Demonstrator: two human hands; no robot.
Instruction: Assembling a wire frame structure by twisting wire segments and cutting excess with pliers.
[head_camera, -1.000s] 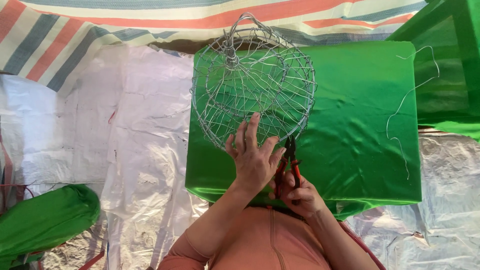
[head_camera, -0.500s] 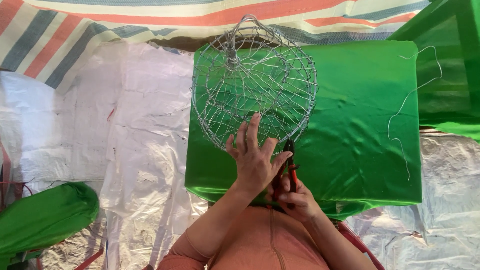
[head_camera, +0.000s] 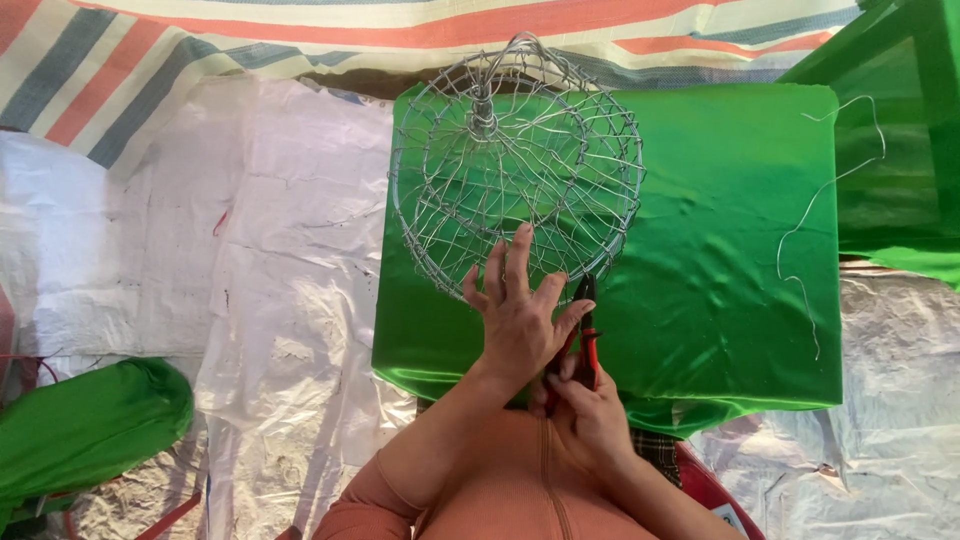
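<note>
Basket of woven silver wire is lying on the green satin cloth that is covering the table, its round frame and top loop toward the far edge. I am seeing the left hand resting with fingers spread against the near rim of the basket, open and pressing on the mesh rather than gripping it. The right hand is clenching around red-handled pliers, whose dark nose is pointing up at the basket's lower rim, just beside the left thumb; I cannot tell whether the nose is biting a wire. A loose length of wire is lying curled on the cloth, well apart to the right. White plastic sheeting is covering the ground to the left, and a striped tarp is running along the top.
</note>
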